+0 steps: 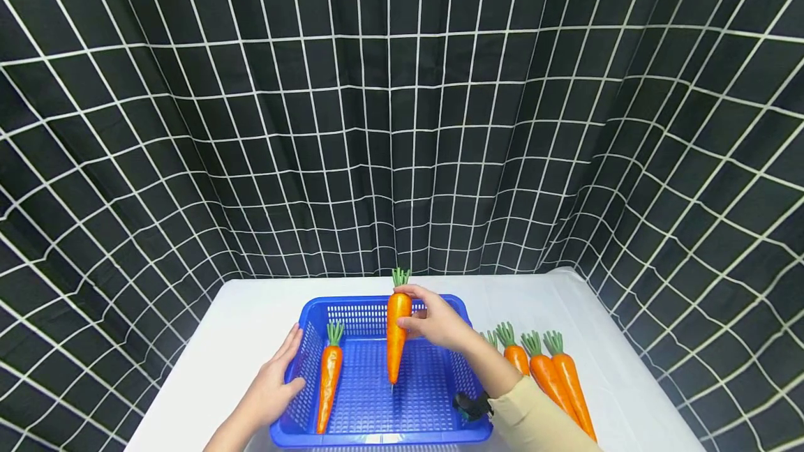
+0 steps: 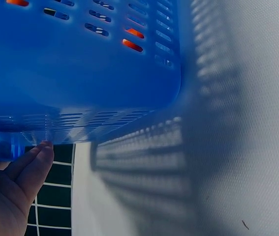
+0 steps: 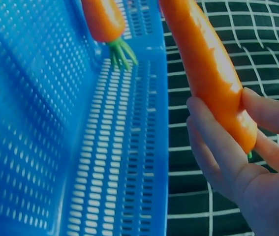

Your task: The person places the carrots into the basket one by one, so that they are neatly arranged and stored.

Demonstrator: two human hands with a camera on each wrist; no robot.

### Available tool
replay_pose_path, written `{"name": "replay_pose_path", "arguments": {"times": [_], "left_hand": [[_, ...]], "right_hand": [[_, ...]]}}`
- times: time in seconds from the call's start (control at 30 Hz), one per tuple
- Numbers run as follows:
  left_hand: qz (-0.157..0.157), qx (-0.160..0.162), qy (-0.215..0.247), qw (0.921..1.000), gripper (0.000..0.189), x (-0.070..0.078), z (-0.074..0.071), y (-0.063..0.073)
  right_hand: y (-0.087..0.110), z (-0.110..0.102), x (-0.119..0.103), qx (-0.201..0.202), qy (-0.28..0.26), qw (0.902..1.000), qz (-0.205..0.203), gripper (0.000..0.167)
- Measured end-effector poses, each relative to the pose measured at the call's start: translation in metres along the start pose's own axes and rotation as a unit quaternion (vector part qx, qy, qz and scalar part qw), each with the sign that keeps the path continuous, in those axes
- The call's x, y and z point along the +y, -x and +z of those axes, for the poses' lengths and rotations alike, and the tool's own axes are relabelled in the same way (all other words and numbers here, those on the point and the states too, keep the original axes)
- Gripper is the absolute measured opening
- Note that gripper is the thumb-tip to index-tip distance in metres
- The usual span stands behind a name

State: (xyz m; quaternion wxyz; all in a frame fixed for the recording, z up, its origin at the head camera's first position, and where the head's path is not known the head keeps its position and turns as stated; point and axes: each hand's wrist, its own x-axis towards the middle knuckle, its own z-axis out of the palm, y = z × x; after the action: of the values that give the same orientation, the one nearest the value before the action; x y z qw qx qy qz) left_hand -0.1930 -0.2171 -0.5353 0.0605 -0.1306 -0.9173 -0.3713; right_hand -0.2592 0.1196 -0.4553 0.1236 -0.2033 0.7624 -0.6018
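Observation:
My right hand (image 1: 438, 319) pinches a carrot (image 1: 397, 330) near its thick top, green stem up and tip pointing down, above the blue basket (image 1: 377, 438). The right wrist view shows thumb and fingers around the carrot's wide end (image 3: 218, 83). A second carrot (image 1: 329, 375) lies in the basket along its left side. At the basket's left rim is my left hand (image 1: 270, 386), fingers extended and touching the edge. In the left wrist view, the left hand's fingertips (image 2: 43, 150) rest against the blue rim.
Several more carrots (image 1: 568, 375) lie on the white table (image 1: 622, 375) to the right of the basket, partly behind the right forearm. A dark grid-patterned curtain (image 1: 402, 124) encloses the table at the back and sides. Something small and black (image 1: 471, 407) sits at the right wrist.

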Motion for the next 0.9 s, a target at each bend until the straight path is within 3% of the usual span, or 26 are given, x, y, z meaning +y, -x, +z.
{"name": "replay_pose_path", "arguments": {"times": [0.37,0.9], "left_hand": [[-0.011,-0.006,0.001,0.9999,0.086,0.000,0.000,-0.001],[0.010,0.013,0.001,0.9999,0.085,0.002,0.000,0.000]], "right_hand": [[-0.016,0.029,0.005,-0.008,0.004,0.9997,0.023,0.050],[-0.030,0.066,0.018,-0.038,0.002,0.9978,0.055,0.051]]}}
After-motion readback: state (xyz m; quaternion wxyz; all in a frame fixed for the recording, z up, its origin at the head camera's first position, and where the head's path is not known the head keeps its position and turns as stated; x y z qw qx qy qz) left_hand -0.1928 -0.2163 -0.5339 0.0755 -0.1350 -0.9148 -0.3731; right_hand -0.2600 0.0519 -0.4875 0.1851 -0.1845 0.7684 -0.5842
